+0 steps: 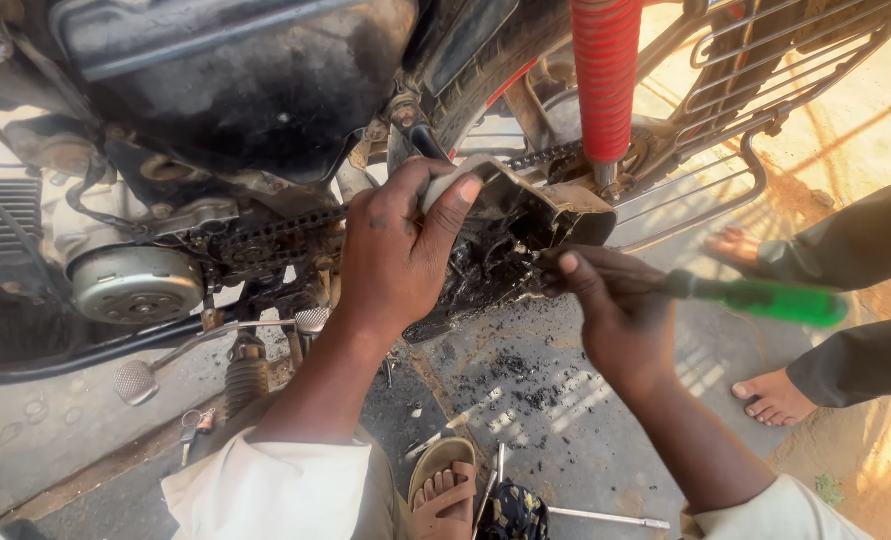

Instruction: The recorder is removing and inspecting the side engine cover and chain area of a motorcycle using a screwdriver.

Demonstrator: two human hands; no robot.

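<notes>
Concrete floor [606, 440], left hand [396, 250] gripping chain cover [536, 205], right hand [616, 310] w/ screwdriver [756, 297]

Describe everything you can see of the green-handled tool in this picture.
The green-handled tool is a screwdriver with a translucent green plastic handle and a dark, grimy metal shaft. The right hand grips the shaft, handle pointing right. It lies nearly level, its tip reaching into the greasy chain cover that the left hand holds.
</notes>
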